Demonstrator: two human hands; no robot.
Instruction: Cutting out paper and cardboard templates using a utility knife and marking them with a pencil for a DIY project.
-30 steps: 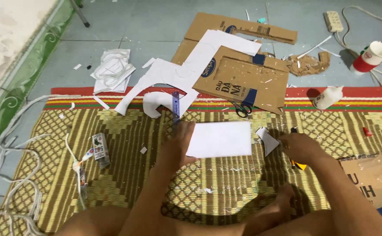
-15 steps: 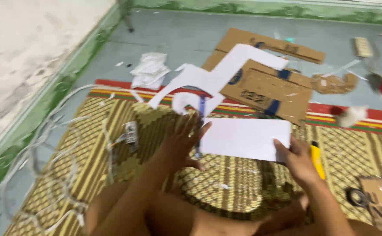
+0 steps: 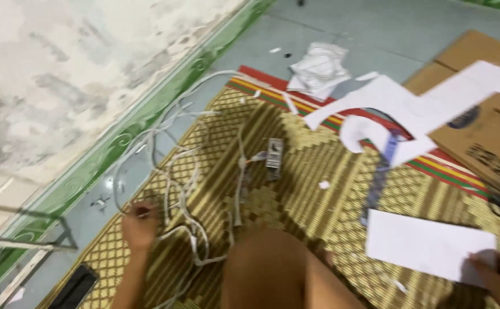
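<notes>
Left hand closed on tangled white cable near the woven mat's left edge. Right hand pressed flat on white paper sheet at the mat's right edge, fingers together. Cardboard beyond the far edge.

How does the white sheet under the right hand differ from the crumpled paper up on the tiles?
The sheet lies flat and rectangular on the mat, with the right hand on its corner. The crumpled paper is creased and bunched, lies on the tiled floor, and no hand touches it. Both are white.
</notes>
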